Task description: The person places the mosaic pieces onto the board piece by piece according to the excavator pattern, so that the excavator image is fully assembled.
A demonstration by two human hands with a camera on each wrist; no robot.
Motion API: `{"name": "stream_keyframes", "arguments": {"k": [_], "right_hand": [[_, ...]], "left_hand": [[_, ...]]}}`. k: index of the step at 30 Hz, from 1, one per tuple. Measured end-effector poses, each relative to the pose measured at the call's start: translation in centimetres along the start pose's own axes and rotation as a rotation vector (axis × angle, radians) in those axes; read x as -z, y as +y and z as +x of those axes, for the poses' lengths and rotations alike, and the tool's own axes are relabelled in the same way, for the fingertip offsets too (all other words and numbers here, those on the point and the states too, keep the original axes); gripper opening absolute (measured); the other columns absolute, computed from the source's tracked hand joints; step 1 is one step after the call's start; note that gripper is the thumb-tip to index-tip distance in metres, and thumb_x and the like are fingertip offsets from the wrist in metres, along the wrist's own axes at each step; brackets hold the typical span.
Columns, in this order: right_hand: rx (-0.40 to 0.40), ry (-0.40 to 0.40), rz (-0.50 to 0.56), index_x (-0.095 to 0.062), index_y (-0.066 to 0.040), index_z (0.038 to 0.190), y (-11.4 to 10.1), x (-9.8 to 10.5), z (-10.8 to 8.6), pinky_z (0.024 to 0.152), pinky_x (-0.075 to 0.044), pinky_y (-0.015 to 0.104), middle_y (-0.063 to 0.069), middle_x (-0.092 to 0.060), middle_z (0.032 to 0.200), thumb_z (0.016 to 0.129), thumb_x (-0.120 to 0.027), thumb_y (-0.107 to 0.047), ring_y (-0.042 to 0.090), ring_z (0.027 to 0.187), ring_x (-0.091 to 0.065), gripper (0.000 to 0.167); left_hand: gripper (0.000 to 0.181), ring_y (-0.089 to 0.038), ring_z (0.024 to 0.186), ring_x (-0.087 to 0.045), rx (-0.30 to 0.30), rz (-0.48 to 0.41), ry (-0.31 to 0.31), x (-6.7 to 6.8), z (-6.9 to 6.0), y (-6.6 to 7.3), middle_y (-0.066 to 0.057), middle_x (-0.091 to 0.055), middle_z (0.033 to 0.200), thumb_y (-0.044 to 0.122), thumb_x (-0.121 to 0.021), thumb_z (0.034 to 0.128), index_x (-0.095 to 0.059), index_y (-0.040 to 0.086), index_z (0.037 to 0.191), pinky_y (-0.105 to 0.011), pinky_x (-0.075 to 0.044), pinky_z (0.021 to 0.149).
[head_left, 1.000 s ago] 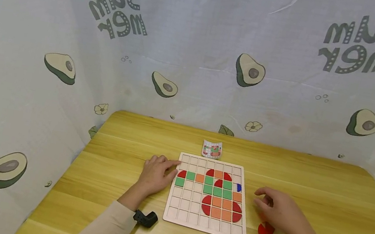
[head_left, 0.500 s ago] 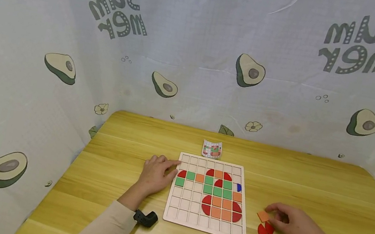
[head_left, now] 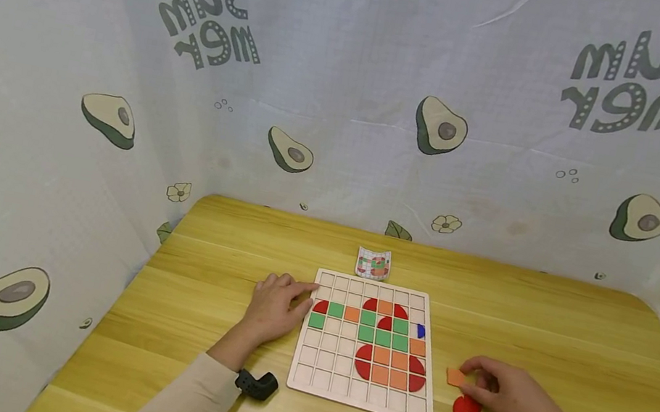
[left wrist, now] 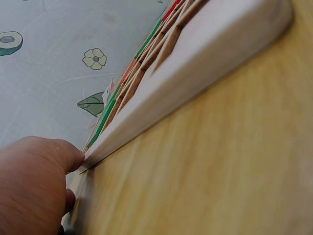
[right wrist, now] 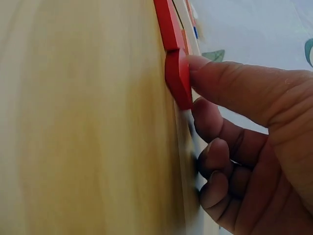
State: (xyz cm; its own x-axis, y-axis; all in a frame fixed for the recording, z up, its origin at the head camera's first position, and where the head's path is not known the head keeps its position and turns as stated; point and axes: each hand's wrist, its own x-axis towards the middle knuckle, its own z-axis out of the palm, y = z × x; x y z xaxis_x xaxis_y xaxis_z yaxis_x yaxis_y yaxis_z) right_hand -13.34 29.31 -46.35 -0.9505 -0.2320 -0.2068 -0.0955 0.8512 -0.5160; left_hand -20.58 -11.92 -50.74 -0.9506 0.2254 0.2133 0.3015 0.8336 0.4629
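Observation:
A pale wooden grid board [head_left: 322, 380] lies on the table, its cells partly filled with green and orange squares and red rounded pieces. At its left edge rests my left hand [head_left: 274, 307], index finger and thumb touching the rim; the left wrist view shows the thumb against the board's side [left wrist: 161, 117]. Right of the board, my right hand [head_left: 511, 396] pinches an orange square tile [head_left: 455, 377] at its right side between thumb and forefinger. Just below lie red rounded pieces [head_left: 461, 407], seen close beside the thumb in the right wrist view [right wrist: 178, 78].
A small curved card [head_left: 373, 264] with a coloured grid pattern stands behind the board. One blue piece [head_left: 420, 331] sits at the board's right side. A patterned cloth [head_left: 350, 92] hangs behind the wooden table [head_left: 580, 331].
My right hand has come down and right from beside the board to the loose pieces. The orange tile has shifted slightly left and turned. My left hand has stayed still.

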Motion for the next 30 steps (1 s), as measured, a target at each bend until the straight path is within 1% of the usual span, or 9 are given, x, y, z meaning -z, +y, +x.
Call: {"name": "stream_keyframes", "arguments": {"k": [4, 7, 11, 19, 23, 26, 30], "right_hand": [[-0.013, 0.0, -0.011, -0.069, -0.013, 0.108, -0.5, -0.2, 0.2, 0.06, -0.038, 0.024, -0.003, -0.054, 0.078, 0.091, -0.076, -0.033, 0.007, 0.067, -0.045, 0.027], [-0.009, 0.002, -0.026, -0.068, -0.012, 0.108, -0.9, -0.3, 0.3, 0.059, -0.039, 0.024, -0.003, -0.054, 0.077, 0.091, -0.076, -0.033, 0.007, 0.066, -0.046, 0.028], [-0.01, 0.002, -0.033, -0.069, -0.013, 0.109, -1.6, -0.4, 0.5, 0.059, -0.039, 0.023, -0.003, -0.055, 0.077, 0.091, -0.076, -0.033, 0.009, 0.066, -0.047, 0.028], [0.048, 0.003, -0.017, -0.067, -0.017, 0.108, -4.1, -0.7, 0.9, 0.056, -0.037, 0.024, -0.005, -0.052, 0.076, 0.092, -0.074, -0.039, 0.007, 0.061, -0.045, 0.028], [0.087, -0.004, -0.01, -0.067, -0.018, 0.106, -5.2, -1.0, 1.4, 0.056, -0.037, 0.024, -0.005, -0.051, 0.075, 0.093, -0.074, -0.038, 0.006, 0.061, -0.044, 0.026], [0.092, -0.011, 0.001, -0.067, -0.02, 0.106, -6.0, -1.2, 1.7, 0.055, -0.037, 0.023, -0.006, -0.051, 0.074, 0.092, -0.074, -0.04, 0.006, 0.061, -0.045, 0.025], [0.097, -0.017, 0.01, -0.069, -0.021, 0.107, -6.9, -1.5, 2.2, 0.055, -0.038, 0.023, -0.006, -0.052, 0.075, 0.091, -0.074, -0.043, 0.006, 0.063, -0.046, 0.028]], "left_hand": [[0.033, -0.013, 0.08, -0.038, -0.001, -0.001, 0.003, 0.0, 0.0, 0.0, 0.006, -0.055, 0.088, 0.038, -0.062, 0.0994, -0.07, 0.033, 0.131, -0.031, -0.026, 0.074], [0.033, -0.014, 0.08, -0.038, -0.001, -0.005, 0.003, 0.0, 0.0, 0.0, 0.006, -0.055, 0.088, 0.038, -0.062, 0.0995, -0.07, 0.033, 0.131, -0.031, -0.026, 0.074], [0.034, -0.014, 0.081, -0.039, 0.003, -0.008, -0.001, -0.1, 0.0, 0.0, 0.006, -0.056, 0.089, 0.039, -0.061, 0.0998, -0.07, 0.032, 0.132, -0.031, -0.026, 0.075], [0.034, -0.014, 0.081, -0.038, 0.005, -0.008, -0.006, 0.0, 0.0, 0.0, 0.005, -0.055, 0.089, 0.038, -0.061, 0.0997, -0.07, 0.032, 0.132, -0.031, -0.027, 0.075], [0.034, -0.014, 0.081, -0.038, 0.009, -0.011, -0.007, 0.1, 0.1, 0.0, 0.005, -0.056, 0.089, 0.039, -0.061, 0.0997, -0.07, 0.032, 0.132, -0.031, -0.027, 0.076], [0.034, -0.014, 0.08, -0.038, 0.009, -0.015, -0.006, 0.1, 0.0, 0.0, 0.005, -0.056, 0.089, 0.039, -0.061, 0.0995, -0.07, 0.031, 0.131, -0.031, -0.027, 0.076], [0.034, -0.014, 0.08, -0.038, 0.01, -0.02, -0.013, 0.2, 0.0, 0.1, 0.005, -0.055, 0.089, 0.038, -0.062, 0.0994, -0.07, 0.031, 0.131, -0.032, -0.027, 0.076]]}}
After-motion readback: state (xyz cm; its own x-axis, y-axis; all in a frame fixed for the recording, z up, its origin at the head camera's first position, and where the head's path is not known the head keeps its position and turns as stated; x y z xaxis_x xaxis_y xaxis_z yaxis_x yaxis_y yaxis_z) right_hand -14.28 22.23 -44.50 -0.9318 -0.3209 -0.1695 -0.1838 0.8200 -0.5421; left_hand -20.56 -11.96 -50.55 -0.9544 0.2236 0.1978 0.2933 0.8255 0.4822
